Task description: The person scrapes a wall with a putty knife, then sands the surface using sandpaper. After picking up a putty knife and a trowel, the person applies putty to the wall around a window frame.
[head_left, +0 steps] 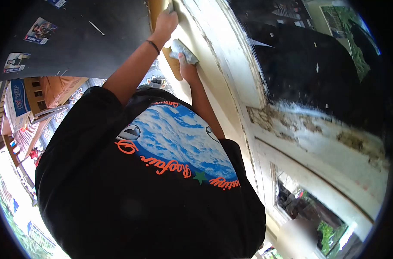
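Observation:
Near the top, my left hand (pixel 166 22), with a dark band on its wrist, is closed in a fist. A greyish piece shows above its knuckles, and I cannot tell what it is. Lower and to the right, my right hand (pixel 188 68) grips a crumpled light grey cloth (pixel 183 50), thumb laid along its side. Both hands are over a narrow tan strip (pixel 174 67) beside a pale, brightly lit frame surface (pixel 209 60). Both arms reach out from my black T-shirt (pixel 118 198), which carries a blue printed picture and orange lettering.
Left of the hands is a dark panel (pixel 101 47) with several picture cards on it. Cardboard boxes (pixel 18 97) and patterned floor tiles lie below it. On the right stands a white window frame (pixel 235 82) with peeling paint and reflecting dark glass (pixel 304 64).

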Demonstrator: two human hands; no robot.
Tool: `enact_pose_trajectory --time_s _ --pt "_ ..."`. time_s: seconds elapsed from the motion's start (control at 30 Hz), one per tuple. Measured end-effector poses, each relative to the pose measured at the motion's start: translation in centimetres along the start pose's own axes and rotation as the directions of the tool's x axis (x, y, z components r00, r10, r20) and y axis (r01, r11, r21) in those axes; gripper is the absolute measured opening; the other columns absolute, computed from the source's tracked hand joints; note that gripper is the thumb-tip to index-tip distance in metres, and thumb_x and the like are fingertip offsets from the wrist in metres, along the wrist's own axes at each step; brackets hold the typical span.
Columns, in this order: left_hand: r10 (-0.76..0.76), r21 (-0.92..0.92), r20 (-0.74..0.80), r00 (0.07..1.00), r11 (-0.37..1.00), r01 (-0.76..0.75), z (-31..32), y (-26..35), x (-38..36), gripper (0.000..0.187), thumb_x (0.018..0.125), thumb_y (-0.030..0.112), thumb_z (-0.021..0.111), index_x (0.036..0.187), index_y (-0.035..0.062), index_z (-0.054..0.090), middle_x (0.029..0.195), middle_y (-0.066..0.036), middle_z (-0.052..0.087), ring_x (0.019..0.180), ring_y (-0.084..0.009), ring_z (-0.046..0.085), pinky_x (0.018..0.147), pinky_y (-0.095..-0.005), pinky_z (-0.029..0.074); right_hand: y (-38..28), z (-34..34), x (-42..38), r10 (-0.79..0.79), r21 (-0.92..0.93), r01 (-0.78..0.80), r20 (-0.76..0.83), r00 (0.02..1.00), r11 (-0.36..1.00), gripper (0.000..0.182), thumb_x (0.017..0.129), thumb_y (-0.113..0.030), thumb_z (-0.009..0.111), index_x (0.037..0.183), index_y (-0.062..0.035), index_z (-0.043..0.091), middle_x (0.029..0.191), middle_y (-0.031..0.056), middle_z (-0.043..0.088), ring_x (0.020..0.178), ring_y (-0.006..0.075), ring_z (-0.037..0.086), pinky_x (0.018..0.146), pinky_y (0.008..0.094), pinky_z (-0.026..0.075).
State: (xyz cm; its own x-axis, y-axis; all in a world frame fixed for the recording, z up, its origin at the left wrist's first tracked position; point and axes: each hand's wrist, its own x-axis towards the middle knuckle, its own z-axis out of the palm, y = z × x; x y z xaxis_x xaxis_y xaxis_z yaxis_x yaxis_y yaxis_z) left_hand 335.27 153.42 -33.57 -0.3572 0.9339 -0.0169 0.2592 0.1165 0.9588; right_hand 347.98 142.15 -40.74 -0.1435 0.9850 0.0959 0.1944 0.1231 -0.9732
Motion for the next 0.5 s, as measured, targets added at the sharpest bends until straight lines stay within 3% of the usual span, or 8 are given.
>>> enact_pose_trajectory --time_s 0.03,0.1,0.17,0.23,0.3,0.37,0.43,0.5 --pt "-0.101 0.018 0.090 0.991 0.995 0.100 -0.4 0.7 -2.7 0.035 0.072 0.020 0.038 0.090 -0.0070 0.051 0.079 -0.025 0.054 0.072 -0.0373 0.052 0.063 -0.0365 0.042 1.5 -0.5 -1.9 0.023 -0.010 -0.023 -0.016 1.000 1.000 0.042 0.084 -0.033 0.039 0.109 0.0014 0.043 0.113 0.0200 0.044 0.107 0.0306 0.039 0.093 0.0345 0.025" --pt "-0.320 -0.026 0.184 0.929 0.944 0.330 2.0 -5.1 -4.5 0.032 0.072 0.017 0.037 0.085 -0.0073 0.052 0.077 -0.025 0.054 0.069 -0.0318 0.053 0.061 -0.0358 0.042 4.8 -1.5 -6.7 0.225 -0.144 -0.230 -0.045 0.973 0.963 0.041 0.085 -0.029 0.041 0.111 0.0036 0.041 0.111 0.0182 0.045 0.103 0.0285 0.042 0.090 0.0337 0.029" --pt "-0.463 -0.015 0.351 0.814 0.866 0.499 3.7 -10.4 -7.1 0.030 0.072 0.015 0.038 0.084 -0.0071 0.053 0.078 -0.020 0.055 0.069 -0.0272 0.054 0.057 -0.0347 0.042 7.6 -4.2 -12.0 0.155 -0.584 -0.021 0.182 0.971 0.812 0.042 0.085 -0.029 0.039 0.113 0.0024 0.040 0.114 0.0201 0.042 0.105 0.0304 0.041 0.092 0.0361 0.028" --pt "-0.567 -0.176 0.488 0.664 0.681 0.711 5.1 -13.2 -9.7 0.031 0.073 0.010 0.039 0.098 -0.0045 0.048 0.087 -0.017 0.053 0.073 -0.0257 0.054 0.058 -0.0359 0.045 8.1 -7.3 -17.4 0.360 -0.893 0.129 0.302 0.883 0.432 0.042 0.086 -0.031 0.035 0.111 0.0022 0.042 0.113 0.0230 0.042 0.106 0.0322 0.040 0.092 0.0381 0.028" --pt "-0.622 -0.148 0.552 0.555 0.582 0.800 5.8 -13.1 -11.4 0.031 0.074 0.010 0.040 0.102 -0.0034 0.045 0.091 -0.016 0.051 0.075 -0.0271 0.054 0.061 -0.0372 0.047 6.8 -10.4 -22.0 0.434 -0.609 -0.348 -0.007 0.901 0.713 0.044 0.086 -0.033 0.032 0.112 0.0007 0.042 0.112 0.0251 0.042 0.107 0.0324 0.039 0.090 0.0394 0.030" --pt "-0.586 -0.161 0.628 0.512 0.546 0.822 6.7 -11.6 -11.7 0.029 0.076 0.010 0.041 0.102 -0.0031 0.044 0.092 -0.016 0.050 0.079 -0.0278 0.054 0.063 -0.0392 0.047 6.7 -14.3 -26.4 0.529 -0.659 -0.416 -0.033 0.848 0.626 0.044 0.085 -0.034 0.032 0.114 -0.0018 0.041 0.109 0.0259 0.044 0.107 0.0329 0.040 0.089 0.0388 0.031" --pt "-0.667 -0.124 0.568 0.482 0.510 0.851 7.9 -12.3 -10.8 0.027 0.077 0.010 0.041 0.102 -0.0010 0.044 0.095 -0.016 0.049 0.083 -0.0277 0.053 0.063 -0.0411 0.047 6.6 -18.2 -31.0 0.748 -0.555 -0.761 -0.334 0.574 0.336 0.039 0.084 -0.025 0.030 0.114 -0.0022 0.041 0.110 0.0223 0.046 0.095 0.0353 0.049 0.083 0.0396 0.037" --pt "-0.658 -0.167 0.588 0.471 0.471 0.866 7.5 -11.5 -9.9 0.027 0.077 0.010 0.040 0.102 0.0014 0.044 0.098 -0.015 0.048 0.087 -0.0277 0.051 0.064 -0.0415 0.047 5.1 -22.5 -34.1 0.883 -0.825 -0.562 -0.221 0.414 0.057 0.049 0.083 -0.036 0.031 0.114 0.0005 0.041 0.114 0.0223 0.043 0.101 0.0337 0.045 0.086 0.0367 0.035"
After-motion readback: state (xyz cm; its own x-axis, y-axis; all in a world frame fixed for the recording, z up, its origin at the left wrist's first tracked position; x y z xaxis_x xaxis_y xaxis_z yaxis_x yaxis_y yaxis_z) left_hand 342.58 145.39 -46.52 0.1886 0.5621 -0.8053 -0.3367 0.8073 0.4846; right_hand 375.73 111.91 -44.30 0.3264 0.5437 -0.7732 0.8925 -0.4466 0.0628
